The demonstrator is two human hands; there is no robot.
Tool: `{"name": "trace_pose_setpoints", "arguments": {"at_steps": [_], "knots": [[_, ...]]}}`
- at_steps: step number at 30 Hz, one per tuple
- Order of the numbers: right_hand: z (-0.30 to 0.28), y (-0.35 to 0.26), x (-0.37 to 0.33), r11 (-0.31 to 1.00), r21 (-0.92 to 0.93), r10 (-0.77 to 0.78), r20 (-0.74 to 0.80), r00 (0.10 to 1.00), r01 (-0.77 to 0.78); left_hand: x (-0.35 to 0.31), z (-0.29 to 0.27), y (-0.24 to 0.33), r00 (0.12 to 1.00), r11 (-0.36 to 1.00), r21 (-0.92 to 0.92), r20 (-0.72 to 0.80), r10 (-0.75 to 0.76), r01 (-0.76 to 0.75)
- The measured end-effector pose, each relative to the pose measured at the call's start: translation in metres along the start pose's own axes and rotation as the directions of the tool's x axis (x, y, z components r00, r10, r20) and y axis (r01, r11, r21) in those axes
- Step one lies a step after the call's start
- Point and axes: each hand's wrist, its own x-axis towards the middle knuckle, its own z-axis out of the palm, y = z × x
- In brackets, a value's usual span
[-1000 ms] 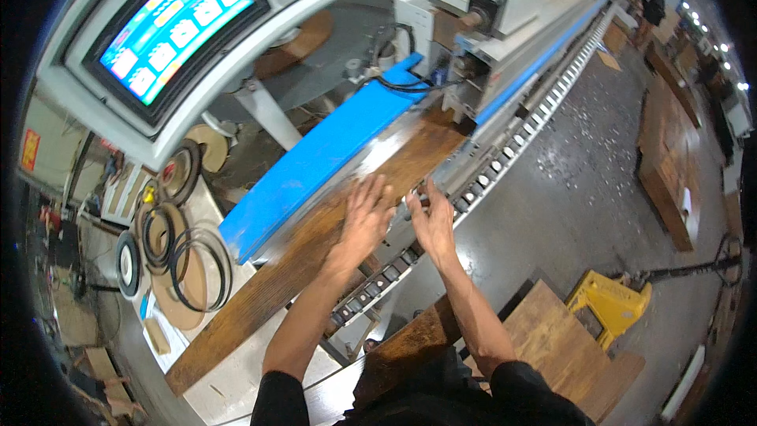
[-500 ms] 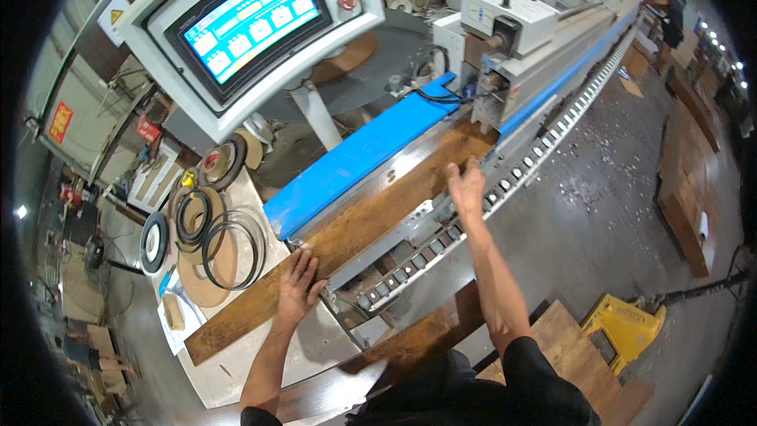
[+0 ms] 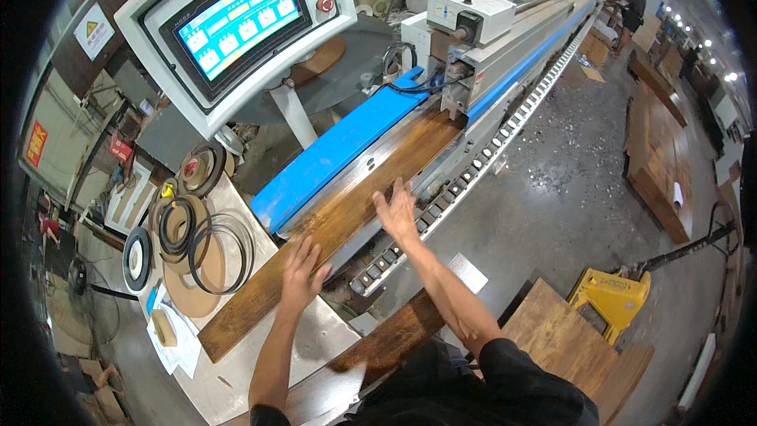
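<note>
A long brown wood-grain board (image 3: 347, 221) lies slantwise on the machine's bed, its far end under the machine head (image 3: 465, 83) and its near end over the pale table. My left hand (image 3: 301, 272) rests on the board near the table's edge, fingers spread. Farther along, my right hand (image 3: 399, 217) is at the board's right edge with its fingers stretched out. Neither hand is wrapped around anything. Beside the board, on its left, runs a blue guard (image 3: 339, 150).
A control panel (image 3: 240, 28) stands at upper left. Rolls of edging tape (image 3: 221, 252) and papers (image 3: 177, 343) lie on the table (image 3: 260, 363). A roller chain track (image 3: 473, 173) runs along the machine's right. A yellow pallet jack (image 3: 611, 300) and stacked boards (image 3: 556, 335) are at right.
My right hand has drawn back along the board, toward my left hand. The board appears slightly farther into the machine. The whole view has shifted a little.
</note>
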Motion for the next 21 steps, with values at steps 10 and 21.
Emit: {"name": "trace_pose_setpoints", "arguments": {"at_steps": [10,21], "knots": [[-0.054,0.021,0.066,0.984,-0.176,-0.021,-0.022,1.000,0.016,-0.142,-0.097,-0.069,0.996,0.972,0.234,0.082,-0.036,0.016],[-0.076,0.056,-0.111,0.994,-0.046,-0.111,-0.206,0.972,0.104,-0.062,-0.025,-0.049,0.992,0.987,0.125,-0.062,0.110,-0.102]]}}
